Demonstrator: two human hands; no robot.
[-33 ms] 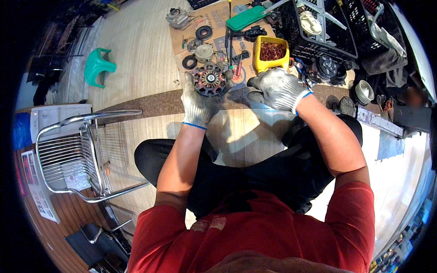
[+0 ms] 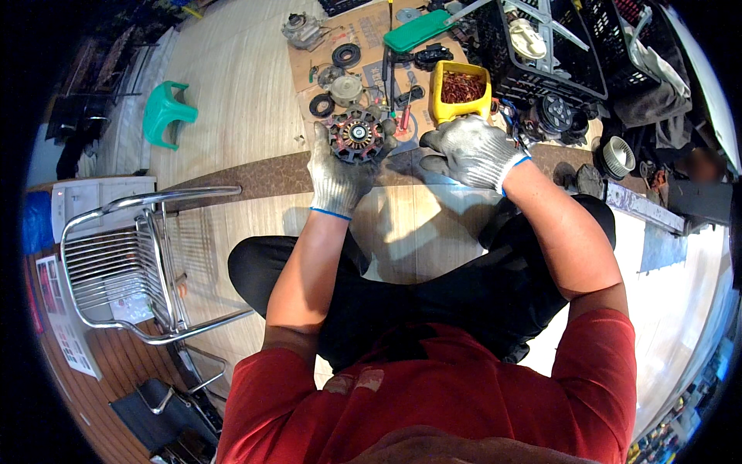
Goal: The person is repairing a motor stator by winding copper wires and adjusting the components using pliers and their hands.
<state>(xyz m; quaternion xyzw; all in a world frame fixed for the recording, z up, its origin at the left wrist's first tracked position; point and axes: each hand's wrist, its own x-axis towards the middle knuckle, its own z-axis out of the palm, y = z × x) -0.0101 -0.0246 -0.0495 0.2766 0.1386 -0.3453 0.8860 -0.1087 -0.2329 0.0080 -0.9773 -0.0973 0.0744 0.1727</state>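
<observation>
A motor armature (image 2: 358, 133) is held up by the gloved left hand (image 2: 340, 175); it is cupped from below and behind, fingers wrapped partway round the rim, thumb at the left side, wound face and central shaft turned up toward the camera. The gloved right hand (image 2: 473, 151) is kept well apart from the armature, fingers half curled, thumb and index pointed left with a gap between; whether anything is gripped there cannot be told. The yellow container (image 2: 456, 112) filled with reddish-brown pieces is set just beyond the right hand; contact between the two cannot be told. A red-handled screwdriver (image 2: 406, 117) is laid ahead, between the hands. Beyond the left hand, a round metal motor housing (image 2: 347, 90) and two black rings, one near (image 2: 321, 106) and one farther (image 2: 346, 55), are spread on flattened cardboard (image 2: 305, 74). A green tray-like piece (image 2: 417, 31) is placed farther ahead. A pale blower wheel (image 2: 618, 157) is seen right of the right hand, a green plastic stool (image 2: 165, 116) well left of the left hand.
</observation>
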